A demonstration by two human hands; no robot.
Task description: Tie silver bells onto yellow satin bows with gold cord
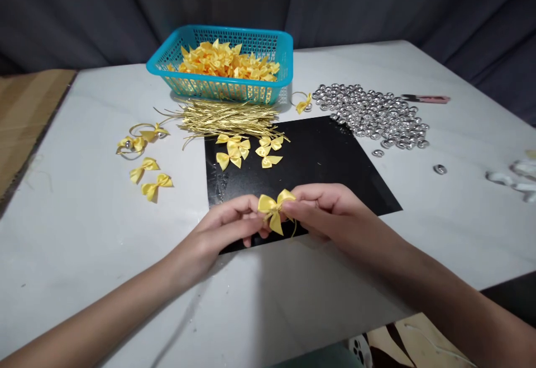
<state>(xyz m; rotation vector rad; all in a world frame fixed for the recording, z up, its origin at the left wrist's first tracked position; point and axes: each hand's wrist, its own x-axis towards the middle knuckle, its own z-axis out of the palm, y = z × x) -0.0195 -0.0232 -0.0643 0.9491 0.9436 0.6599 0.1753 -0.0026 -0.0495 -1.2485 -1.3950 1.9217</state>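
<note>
A yellow ribbon bow [276,211] is held between my two hands above the near part of a black mat [318,161]. My left hand [228,225] pinches its left side between thumb and fingers. On the other side, my right hand [330,209] presses its thumb near the knot. A thin gold tie [295,228] hangs in a curve below the bow by my right fingers. Beyond my hands, several loose yellow bows [229,159] lie on the mat's far left part. The back of the held bow is hidden.
A blue basket [288,58] full of yellow bows stands at the back. Before it lies a heap of gold ties [228,118]. Silver bells [372,114] spread at right, near pink-handled pliers [433,99]. Bows with tie loops [132,144] lie left on the white table [84,234].
</note>
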